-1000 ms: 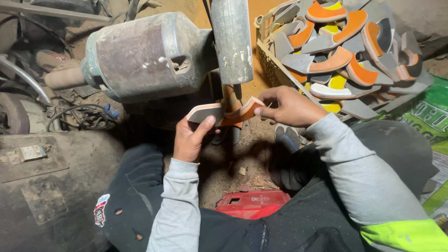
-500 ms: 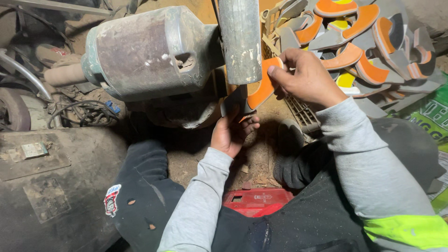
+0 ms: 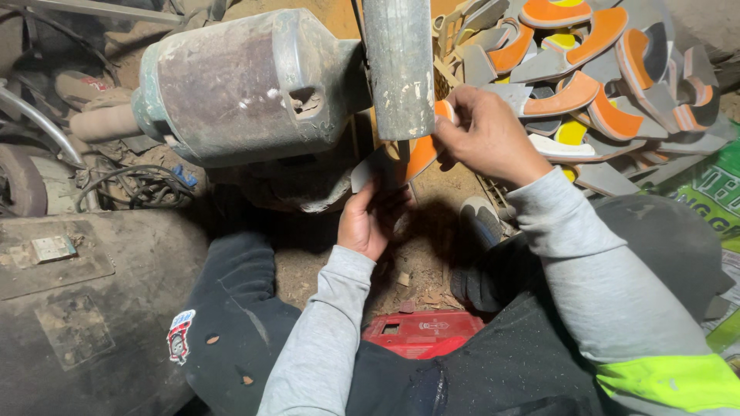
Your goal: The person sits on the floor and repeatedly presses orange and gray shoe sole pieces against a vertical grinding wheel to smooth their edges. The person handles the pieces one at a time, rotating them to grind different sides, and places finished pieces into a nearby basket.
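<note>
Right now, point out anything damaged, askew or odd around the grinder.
The motor housing is worn and grimy, with a ragged hole in its side. Behind the right hand, curved orange and grey pieces lie in a jumbled heap, not stacked. Scraps litter the dirt floor near the red box.

Curved orange-and-grey sole piece [image 3: 412, 158] pressed against the grinding drum [image 3: 398, 69]

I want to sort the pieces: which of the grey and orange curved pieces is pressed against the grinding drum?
The orange piece gripped by both hands, right hand above and left hand below, touches the drum. The others lie loose in the pile.
</note>
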Motion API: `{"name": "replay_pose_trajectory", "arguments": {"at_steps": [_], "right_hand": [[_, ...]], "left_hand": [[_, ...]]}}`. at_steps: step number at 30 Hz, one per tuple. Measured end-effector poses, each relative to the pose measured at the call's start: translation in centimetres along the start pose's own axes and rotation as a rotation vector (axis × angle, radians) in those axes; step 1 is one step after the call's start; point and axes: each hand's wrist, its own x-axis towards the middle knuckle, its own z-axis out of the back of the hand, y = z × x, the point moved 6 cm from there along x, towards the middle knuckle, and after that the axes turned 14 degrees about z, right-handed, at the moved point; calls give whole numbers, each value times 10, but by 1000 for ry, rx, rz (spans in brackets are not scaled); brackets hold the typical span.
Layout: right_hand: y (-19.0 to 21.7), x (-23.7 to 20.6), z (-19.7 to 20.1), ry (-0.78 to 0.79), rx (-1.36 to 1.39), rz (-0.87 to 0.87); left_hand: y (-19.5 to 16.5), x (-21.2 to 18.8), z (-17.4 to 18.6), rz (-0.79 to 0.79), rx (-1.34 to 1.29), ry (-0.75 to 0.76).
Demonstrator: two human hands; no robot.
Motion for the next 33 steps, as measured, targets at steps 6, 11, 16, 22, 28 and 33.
{"name": "replay_pose_trajectory", "arguments": {"at_steps": [6,11,16,22,28,33], "right_hand": [[-1,-13,-13,-70,-105,12],[2,-26,-24,-149,-242,85],[4,-39,-27,-129,-229,13],[-3,-41,-35,334,-79,-95],[-7,-42,-35,336,51,-153],[-9,-37,-24,302,85,-168]], "left_hand": [[-14,-11,7,-97,33,29],[-21,-19,14,-65,5,18],[-26,-33,11,-72,78,65],[-67,-76,-7,-334,480,-93],[-74,-96,-43,-435,666,-25],[-66,-83,-36,-467,592,-34]]}}
